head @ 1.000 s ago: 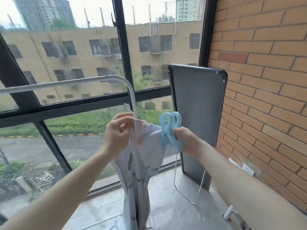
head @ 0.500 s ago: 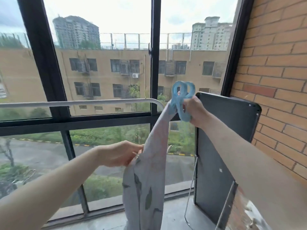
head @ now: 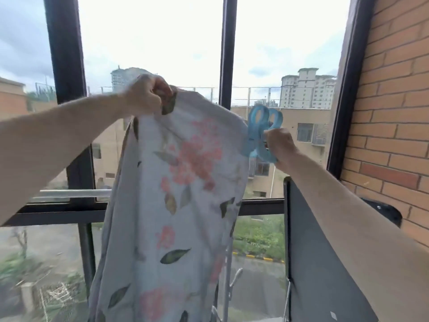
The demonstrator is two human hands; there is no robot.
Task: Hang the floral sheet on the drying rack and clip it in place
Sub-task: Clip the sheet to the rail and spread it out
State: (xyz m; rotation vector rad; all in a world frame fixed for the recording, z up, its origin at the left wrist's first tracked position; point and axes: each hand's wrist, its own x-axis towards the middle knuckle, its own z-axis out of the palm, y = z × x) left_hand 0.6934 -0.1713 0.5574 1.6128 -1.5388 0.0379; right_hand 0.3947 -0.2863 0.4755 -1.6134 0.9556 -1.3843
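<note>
My left hand point(head: 145, 96) grips the floral sheet point(head: 176, 194) up high; right hand point(head: 279, 145) holds blue clips point(head: 261, 133) against its edge.

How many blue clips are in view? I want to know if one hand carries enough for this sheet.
2, it seems: both blue clips overlap in the right hand, beside the floral sheet; more may be hidden.

There is only one view, from a camera on the person's head. It looks forward, about level, at the window point(head: 157, 43). The raised hands are close in front.
</note>
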